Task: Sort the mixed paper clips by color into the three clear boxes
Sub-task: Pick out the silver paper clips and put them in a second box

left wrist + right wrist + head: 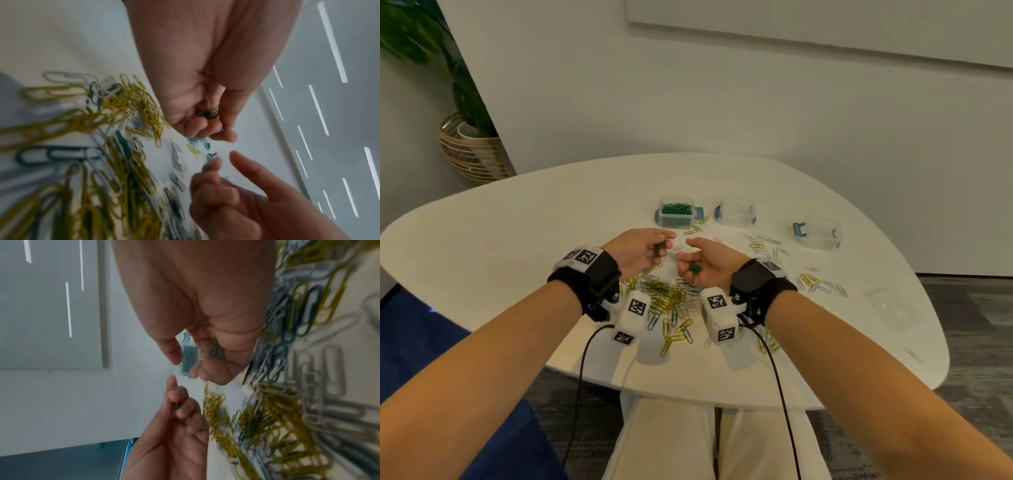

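Both hands hover side by side above a mixed pile of yellow, green and white paper clips (667, 294) on the white table (517, 233). My left hand (666, 241) pinches a small bunch of green clips (659, 249) in its curled fingers; the left wrist view shows this bunch (207, 113) too. My right hand (685, 253) is turned palm up and cupped around a few green clips (694, 267), seen lying in the palm (216, 348). Behind the hands stand three clear boxes: one filled with green clips (676, 212) and two empty ones (736, 212), (818, 233).
Loose white and yellow clips (767, 245) are scattered right of the hands, more of them (815, 281) farther right. A clear lid (890, 305) lies near the table's right edge. A potted plant in a basket (472, 150) stands on the floor at far left.
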Demonstrator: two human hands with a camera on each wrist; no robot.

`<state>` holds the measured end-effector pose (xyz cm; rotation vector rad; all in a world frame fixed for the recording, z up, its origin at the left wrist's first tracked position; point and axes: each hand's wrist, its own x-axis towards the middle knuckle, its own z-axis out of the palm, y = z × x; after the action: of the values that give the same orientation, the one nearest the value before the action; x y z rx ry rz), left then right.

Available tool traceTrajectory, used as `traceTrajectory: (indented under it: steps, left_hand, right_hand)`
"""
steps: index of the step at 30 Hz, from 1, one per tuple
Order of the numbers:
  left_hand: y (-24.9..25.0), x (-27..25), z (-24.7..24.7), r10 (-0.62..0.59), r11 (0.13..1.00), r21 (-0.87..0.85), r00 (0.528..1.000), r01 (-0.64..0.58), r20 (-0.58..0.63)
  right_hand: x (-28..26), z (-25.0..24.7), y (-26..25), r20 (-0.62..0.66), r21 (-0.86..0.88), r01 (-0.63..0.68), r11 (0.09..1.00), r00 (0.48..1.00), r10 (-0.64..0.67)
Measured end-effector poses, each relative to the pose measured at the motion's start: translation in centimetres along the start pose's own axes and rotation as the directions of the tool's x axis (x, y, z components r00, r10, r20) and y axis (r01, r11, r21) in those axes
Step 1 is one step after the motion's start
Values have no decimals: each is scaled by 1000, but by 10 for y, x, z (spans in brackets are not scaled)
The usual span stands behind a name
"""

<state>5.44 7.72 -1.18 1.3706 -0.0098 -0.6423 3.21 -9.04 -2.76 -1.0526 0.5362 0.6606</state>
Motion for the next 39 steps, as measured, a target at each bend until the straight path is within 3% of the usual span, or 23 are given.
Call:
traceTrajectory:
  steps: [3, 4, 5, 7, 8, 10, 12, 15, 19, 20, 21, 22, 23, 24, 25, 26, 28, 34, 37, 39]
  left_hand:
    - [6, 0, 4, -49, 978, -208, 997, 34, -63]
    - [8, 0, 4, -70, 975, -217, 994, 50, -84]
    - [9, 0, 4, -91, 978, -199, 991, 70, -101]
    - [11, -1, 1, -130, 983, -150, 983, 109, -133]
    - [11, -2, -3, -138, 983, -143, 979, 117, -150]
    - [9, 0, -14, -147, 979, -165, 973, 118, -177]
    - [9, 0, -24, -159, 971, -206, 971, 121, -181]
    - [11, -4, -34, -148, 966, -239, 968, 98, -203]
    - [13, -10, -38, -158, 948, -306, 966, 90, -206]
    - [13, -11, -39, -159, 939, -333, 968, 87, -195]
    - [14, -13, -37, -155, 933, -349, 971, 84, -181]
    - [14, -13, -35, -145, 931, -357, 975, 77, -167]
    - [15, -14, -32, -127, 931, -360, 979, 63, -157]
    - [15, -14, -27, -97, 931, -364, 983, 35, -153]
    - [16, -14, -22, -57, 934, -358, 986, -3, -156]
    - [18, -14, -16, -10, 937, -346, 986, -49, -164]
    - [22, -14, -1, 87, 942, -305, 980, -140, -181]
    - [27, -9, 27, 266, 964, 93, 937, -251, -226]
    - [27, -5, 11, 465, 875, 299, 833, -381, -300]
    - [29, -4, -7, 512, 848, 357, 782, -392, -356]
  right_hand:
    - [4, 4, -1, -49, -74, 79, 994, 995, -83]
    - [4, 3, -3, -84, -210, 130, 969, 985, -151]
    - [4, 1, -6, -110, -433, 164, 886, 966, -233]
    - [-1, -2, -10, -61, -845, 143, 515, 931, -360]
    - [-2, -2, -9, 8, -935, 143, 324, 923, -385]
    - [-3, 2, -6, 142, -983, 175, 51, 909, -392]
    - [1, 4, -2, 211, -976, 174, -130, 901, -378]
    - [6, 6, -3, 191, -955, 100, -278, 928, -320]
    - [5, 6, -6, 185, -937, 97, -335, 952, -244]
    - [4, 6, -8, 187, -952, 110, -285, 948, -259]
    - [3, 6, -10, 187, -977, 146, -153, 938, -294]
    - [2, 6, -11, 167, -969, 215, 121, 933, -318]
    - [2, 8, -10, 146, -834, 287, 471, 939, -312]
    - [2, 10, -9, 148, -559, 307, 770, 951, -272]
    - [4, 11, -7, 176, -254, 271, 928, 957, -231]
    - [7, 12, -5, 215, -34, 219, 975, 955, -207]
    - [15, 16, -2, 250, 158, 152, 976, 950, -188]
    - [31, 44, -4, 219, 227, -5, 974, 975, -46]
    - [28, 44, -25, 256, 275, -95, 957, 966, 22]
    - [29, 38, -49, 153, 320, 23, 947, 985, -76]
